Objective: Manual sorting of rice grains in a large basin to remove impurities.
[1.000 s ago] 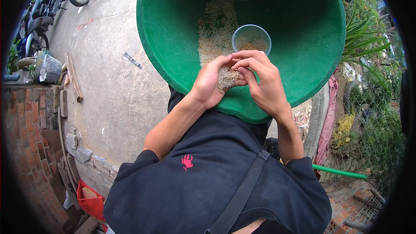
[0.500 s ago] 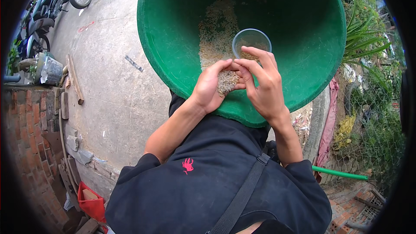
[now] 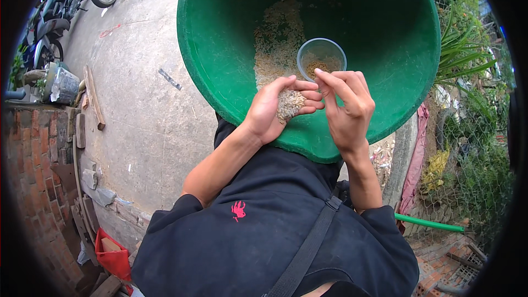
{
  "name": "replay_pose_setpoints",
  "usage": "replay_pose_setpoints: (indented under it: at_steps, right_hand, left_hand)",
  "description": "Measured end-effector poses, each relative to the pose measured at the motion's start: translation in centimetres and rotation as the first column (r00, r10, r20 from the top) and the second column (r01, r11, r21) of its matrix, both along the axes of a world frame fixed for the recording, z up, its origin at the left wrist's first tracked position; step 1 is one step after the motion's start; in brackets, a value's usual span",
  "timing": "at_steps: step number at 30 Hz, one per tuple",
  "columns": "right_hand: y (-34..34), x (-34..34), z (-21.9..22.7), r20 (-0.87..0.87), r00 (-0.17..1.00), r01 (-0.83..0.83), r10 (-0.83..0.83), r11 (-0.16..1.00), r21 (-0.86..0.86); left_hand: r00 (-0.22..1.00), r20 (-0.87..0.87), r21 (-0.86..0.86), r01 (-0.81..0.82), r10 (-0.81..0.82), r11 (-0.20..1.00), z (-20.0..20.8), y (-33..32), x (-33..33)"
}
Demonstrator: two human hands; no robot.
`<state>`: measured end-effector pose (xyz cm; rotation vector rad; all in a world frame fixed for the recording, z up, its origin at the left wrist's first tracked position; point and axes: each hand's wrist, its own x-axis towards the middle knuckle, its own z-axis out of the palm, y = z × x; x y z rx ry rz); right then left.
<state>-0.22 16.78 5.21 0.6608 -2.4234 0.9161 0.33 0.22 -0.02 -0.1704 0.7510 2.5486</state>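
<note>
My left hand [image 3: 265,109] is turned palm up and cupped, with a small heap of pale husked grain [image 3: 289,104] in it. Just right of its fingertips is my right hand [image 3: 352,104], thumb and forefinger pinched together; whatever may be between them is too small to make out. Beyond the hands, a clear plastic cup [image 3: 322,39] sits inside a large green tub [image 3: 390,71], with brownish grain [image 3: 316,68] at its bottom. More loose grain [image 3: 278,41] lies spread along the tub's inner wall, left of the cup.
The tub leans against my lap over a concrete floor [image 3: 146,77]. To the left are motorbikes [image 3: 52,27], a bucket [image 3: 63,85], a wooden plank [image 3: 94,99] and a brick wall [image 3: 38,159]. A wire fence [image 3: 462,132] with plants and a green pole [image 3: 429,223] are on the right.
My right hand has drawn back to the right, away from the left palm, and its fingers have come together in a pinch. The left hand stays in place with the grain.
</note>
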Motion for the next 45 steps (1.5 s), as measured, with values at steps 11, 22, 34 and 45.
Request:
replay_pose_setpoints:
  at_steps: [11,22,34,45]
  right_hand:
    - [-0.8,-0.1,-0.5,0.089,0.979,-0.187,0.183,0.982,0.030]
    - [-0.7,0.2,-0.1,0.152,0.958,-0.264,0.243,0.955,0.137]
    - [-0.7,0.0,-0.6,0.127,0.967,-0.230,0.222,0.972,0.053]
    - [-0.8,0.1,-0.4,0.163,0.961,-0.202,0.224,0.970,-0.138]
  left_hand:
    - [0.995,0.069,-0.060,-0.069,0.073,0.996,1.1,0.2,0.5]
    - [0.996,0.067,-0.035,-0.048,0.051,0.998,0.2,-0.3,0.4]
    - [0.994,0.067,-0.016,-0.091,0.092,0.996,0.5,0.3,0.3]
    - [0.999,0.035,-0.006,-0.037,0.037,0.999,-0.4,0.0,0.1]
